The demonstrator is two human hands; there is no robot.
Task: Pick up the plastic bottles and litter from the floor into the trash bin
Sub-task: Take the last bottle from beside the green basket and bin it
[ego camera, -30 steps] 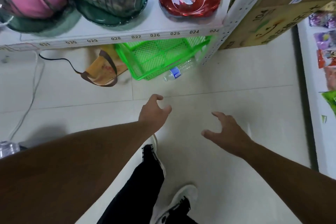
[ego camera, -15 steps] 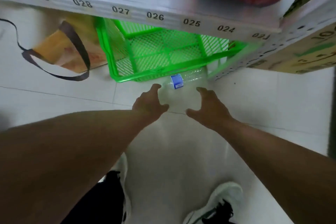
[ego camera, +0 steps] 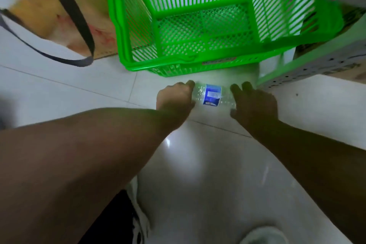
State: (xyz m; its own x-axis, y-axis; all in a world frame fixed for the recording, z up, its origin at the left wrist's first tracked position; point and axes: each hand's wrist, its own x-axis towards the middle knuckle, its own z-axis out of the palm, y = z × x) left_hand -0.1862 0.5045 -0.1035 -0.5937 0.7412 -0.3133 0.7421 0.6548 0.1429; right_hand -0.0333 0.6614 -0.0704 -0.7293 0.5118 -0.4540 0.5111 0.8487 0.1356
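Pale floor tiles (ego camera: 65, 93) carry the plastic bottle (ego camera: 213, 96) on its side, just before the front edge of the green basket (ego camera: 190, 64), left hand (ego camera: 175, 98) and right hand (ego camera: 254, 103) curled round its ends; a light, even squeeze should lift it cleanly

I see the bottle (ego camera: 213, 96) lying on the floor (ego camera: 198, 164) between my left hand (ego camera: 174, 98) and right hand (ego camera: 255, 103), just before the basket (ego camera: 178, 66), with the bag (ego camera: 49, 16) left of it.

Green basket (ego camera: 168, 66): sitting at upper centre of the frame; its mesh bottom showing through
Tan bag (ego camera: 35, 6): lying at upper left, just beside the basket; dark strap (ego camera: 79, 16) looping onto the white tiles (ego camera: 59, 89)
Perforated post (ego camera: 316, 65): slanting along the right edge
White shoe (ego camera: 263, 235): showing at lower right
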